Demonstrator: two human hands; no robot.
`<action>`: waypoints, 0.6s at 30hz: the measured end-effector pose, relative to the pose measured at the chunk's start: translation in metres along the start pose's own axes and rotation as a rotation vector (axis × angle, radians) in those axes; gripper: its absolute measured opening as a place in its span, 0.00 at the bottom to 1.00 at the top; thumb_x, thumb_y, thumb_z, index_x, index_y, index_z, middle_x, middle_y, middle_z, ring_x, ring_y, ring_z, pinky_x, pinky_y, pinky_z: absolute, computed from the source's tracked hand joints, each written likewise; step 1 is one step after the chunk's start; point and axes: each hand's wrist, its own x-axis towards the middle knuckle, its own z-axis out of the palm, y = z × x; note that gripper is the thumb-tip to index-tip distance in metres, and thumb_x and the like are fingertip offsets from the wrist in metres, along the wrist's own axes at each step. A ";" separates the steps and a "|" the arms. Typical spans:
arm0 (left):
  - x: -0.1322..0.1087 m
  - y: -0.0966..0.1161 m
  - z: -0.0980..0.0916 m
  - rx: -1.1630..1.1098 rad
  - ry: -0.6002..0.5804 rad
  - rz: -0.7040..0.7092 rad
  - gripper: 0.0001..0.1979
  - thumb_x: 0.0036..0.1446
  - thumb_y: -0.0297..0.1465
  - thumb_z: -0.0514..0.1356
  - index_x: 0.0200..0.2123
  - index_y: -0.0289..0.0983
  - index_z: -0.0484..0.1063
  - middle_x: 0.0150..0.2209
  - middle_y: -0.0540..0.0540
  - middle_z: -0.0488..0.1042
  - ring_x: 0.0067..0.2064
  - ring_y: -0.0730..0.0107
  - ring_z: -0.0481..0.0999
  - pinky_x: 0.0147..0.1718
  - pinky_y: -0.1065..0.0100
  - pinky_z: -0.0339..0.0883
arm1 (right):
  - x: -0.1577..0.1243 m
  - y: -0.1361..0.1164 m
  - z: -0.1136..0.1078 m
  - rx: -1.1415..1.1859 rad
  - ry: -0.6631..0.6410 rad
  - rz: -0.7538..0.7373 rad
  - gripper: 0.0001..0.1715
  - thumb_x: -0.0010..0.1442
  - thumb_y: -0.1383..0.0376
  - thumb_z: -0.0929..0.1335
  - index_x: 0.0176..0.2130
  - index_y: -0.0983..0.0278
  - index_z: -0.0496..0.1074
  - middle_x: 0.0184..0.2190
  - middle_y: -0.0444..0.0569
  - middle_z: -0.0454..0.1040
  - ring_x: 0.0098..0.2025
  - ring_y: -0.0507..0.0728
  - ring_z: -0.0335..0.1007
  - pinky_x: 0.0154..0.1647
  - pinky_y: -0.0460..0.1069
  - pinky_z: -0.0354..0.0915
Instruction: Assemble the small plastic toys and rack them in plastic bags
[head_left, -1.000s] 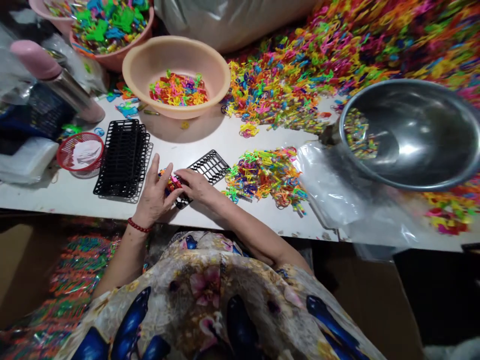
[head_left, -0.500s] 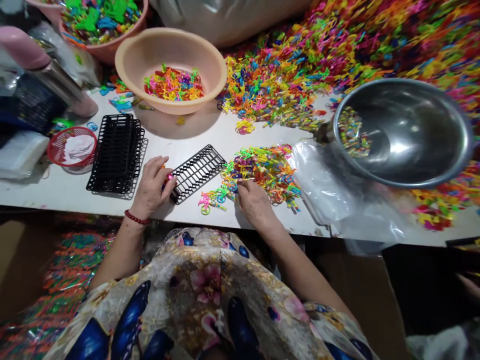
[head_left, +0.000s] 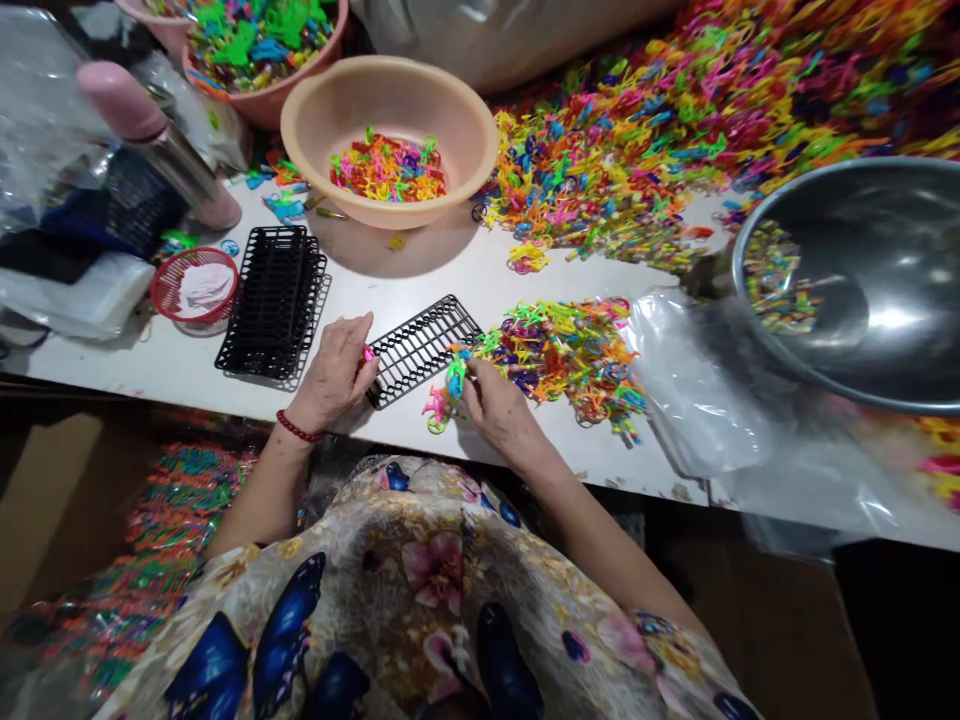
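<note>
A black plastic rack [head_left: 424,350] with rows of small rings lies tilted on the white table. My left hand [head_left: 335,372] is closed at its left end, and a small shiny pink piece [head_left: 367,354] shows between thumb and forefinger. Just right of the rack's near side, my right hand [head_left: 501,408] pinches small green and blue plastic toy pieces [head_left: 455,375]; their exact shape is partly hidden by the fingers. A pink piece [head_left: 435,405] lies by that hand. Beyond it spreads a pile of mixed coloured toy pieces [head_left: 562,350].
Stacked black racks [head_left: 270,300] stand at left, beside a red basket [head_left: 159,285] with white papers. Behind are a peach basin [head_left: 484,140] of pieces and a thermos [head_left: 176,155]. Clear bags [head_left: 690,390] and a steel bowl [head_left: 855,375] lie right, before a large heap [head_left: 637,160].
My right hand has drawn away from the pile toward the rack, bringing green and blue pieces. My left hand stays at the rack's end. The camera view has swung left.
</note>
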 end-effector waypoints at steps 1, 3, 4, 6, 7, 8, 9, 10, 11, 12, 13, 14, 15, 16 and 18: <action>0.000 0.000 0.000 -0.003 0.001 0.001 0.31 0.66 0.32 0.53 0.70 0.34 0.52 0.58 0.33 0.69 0.59 0.50 0.67 0.61 0.45 0.60 | 0.012 -0.006 0.005 0.102 -0.016 0.005 0.13 0.66 0.67 0.60 0.47 0.65 0.69 0.35 0.50 0.74 0.34 0.56 0.68 0.37 0.49 0.61; 0.000 0.000 0.000 -0.003 -0.002 0.001 0.32 0.66 0.32 0.53 0.70 0.34 0.51 0.59 0.33 0.68 0.60 0.50 0.66 0.61 0.44 0.60 | 0.037 -0.015 0.018 0.279 -0.055 0.027 0.11 0.64 0.66 0.62 0.45 0.64 0.71 0.31 0.46 0.73 0.32 0.55 0.66 0.36 0.49 0.61; 0.000 0.000 0.000 -0.001 -0.009 -0.002 0.32 0.66 0.32 0.53 0.71 0.34 0.50 0.59 0.33 0.68 0.60 0.50 0.66 0.62 0.44 0.60 | 0.049 -0.020 0.026 0.346 -0.069 0.031 0.10 0.63 0.65 0.63 0.42 0.63 0.72 0.31 0.45 0.73 0.32 0.55 0.66 0.36 0.48 0.61; 0.000 -0.001 -0.001 0.003 -0.020 -0.004 0.33 0.66 0.33 0.53 0.72 0.34 0.47 0.60 0.32 0.68 0.60 0.51 0.66 0.62 0.43 0.59 | 0.071 -0.026 0.042 0.427 -0.076 0.015 0.08 0.62 0.62 0.65 0.37 0.63 0.73 0.31 0.45 0.73 0.34 0.55 0.66 0.37 0.48 0.60; 0.000 -0.001 -0.001 0.001 -0.020 0.001 0.34 0.67 0.33 0.52 0.72 0.34 0.45 0.60 0.32 0.67 0.60 0.51 0.66 0.62 0.43 0.59 | 0.080 -0.029 0.049 0.451 -0.076 0.000 0.08 0.61 0.62 0.66 0.35 0.63 0.73 0.32 0.45 0.73 0.35 0.55 0.66 0.38 0.48 0.60; 0.000 -0.001 -0.001 -0.002 -0.017 0.009 0.35 0.67 0.33 0.52 0.72 0.34 0.43 0.61 0.32 0.67 0.61 0.51 0.66 0.62 0.43 0.59 | 0.088 -0.031 0.056 0.474 -0.082 -0.017 0.08 0.61 0.61 0.67 0.34 0.63 0.73 0.32 0.45 0.73 0.36 0.55 0.66 0.38 0.48 0.60; 0.000 -0.001 -0.001 -0.006 -0.012 0.019 0.36 0.67 0.34 0.52 0.73 0.34 0.41 0.62 0.31 0.66 0.61 0.51 0.66 0.62 0.43 0.59 | 0.093 -0.032 0.062 0.497 -0.094 -0.032 0.08 0.60 0.61 0.67 0.34 0.63 0.73 0.32 0.45 0.73 0.36 0.54 0.66 0.38 0.47 0.60; 0.000 -0.002 -0.001 -0.007 -0.008 0.027 0.37 0.67 0.34 0.52 0.73 0.35 0.38 0.63 0.31 0.65 0.62 0.50 0.66 0.62 0.44 0.59 | 0.098 -0.034 0.067 0.516 -0.111 -0.047 0.07 0.60 0.62 0.67 0.34 0.63 0.73 0.31 0.44 0.73 0.35 0.54 0.66 0.38 0.47 0.60; 0.000 -0.002 0.000 -0.008 -0.004 0.032 0.38 0.67 0.34 0.52 0.73 0.35 0.36 0.64 0.30 0.64 0.63 0.50 0.65 0.62 0.44 0.59 | 0.100 -0.034 0.070 0.529 -0.129 -0.064 0.07 0.61 0.63 0.66 0.35 0.63 0.73 0.30 0.43 0.73 0.34 0.53 0.65 0.37 0.46 0.59; 0.000 -0.002 0.000 -0.009 -0.002 0.034 0.39 0.68 0.34 0.52 0.74 0.35 0.34 0.65 0.30 0.63 0.64 0.49 0.65 0.62 0.44 0.59 | 0.102 -0.035 0.073 0.528 -0.144 -0.086 0.07 0.61 0.65 0.65 0.35 0.63 0.72 0.30 0.43 0.73 0.33 0.53 0.65 0.37 0.46 0.59; 0.000 -0.002 0.000 -0.012 -0.002 0.033 0.39 0.68 0.35 0.52 0.74 0.35 0.33 0.66 0.29 0.61 0.64 0.49 0.64 0.62 0.44 0.59 | 0.103 -0.034 0.075 0.509 -0.156 -0.111 0.07 0.62 0.66 0.64 0.35 0.63 0.72 0.30 0.43 0.73 0.33 0.53 0.65 0.37 0.46 0.59; 0.000 -0.003 0.000 -0.016 -0.002 0.030 0.39 0.68 0.35 0.52 0.74 0.35 0.32 0.67 0.29 0.60 0.65 0.49 0.63 0.63 0.44 0.59 | 0.104 -0.033 0.076 0.472 -0.166 -0.137 0.08 0.62 0.68 0.63 0.35 0.63 0.72 0.30 0.44 0.73 0.34 0.53 0.65 0.37 0.46 0.59; -0.001 -0.003 0.001 -0.020 -0.002 0.028 0.40 0.68 0.36 0.52 0.74 0.35 0.32 0.67 0.29 0.59 0.66 0.49 0.63 0.63 0.45 0.58 | 0.104 -0.032 0.076 0.423 -0.180 -0.162 0.09 0.61 0.69 0.62 0.35 0.64 0.71 0.31 0.44 0.73 0.34 0.53 0.65 0.38 0.46 0.59; -0.001 -0.003 0.000 -0.022 -0.005 0.029 0.39 0.68 0.36 0.52 0.74 0.35 0.32 0.68 0.29 0.58 0.66 0.49 0.62 0.63 0.45 0.58 | 0.105 -0.030 0.076 0.365 -0.199 -0.190 0.09 0.61 0.70 0.62 0.35 0.64 0.71 0.31 0.45 0.73 0.34 0.54 0.65 0.38 0.46 0.59; -0.001 -0.004 0.000 -0.016 -0.023 0.034 0.37 0.68 0.35 0.52 0.73 0.35 0.37 0.69 0.29 0.57 0.68 0.49 0.60 0.64 0.45 0.57 | 0.107 -0.027 0.076 0.241 -0.243 -0.252 0.09 0.61 0.71 0.62 0.36 0.65 0.71 0.33 0.49 0.74 0.36 0.56 0.66 0.40 0.47 0.60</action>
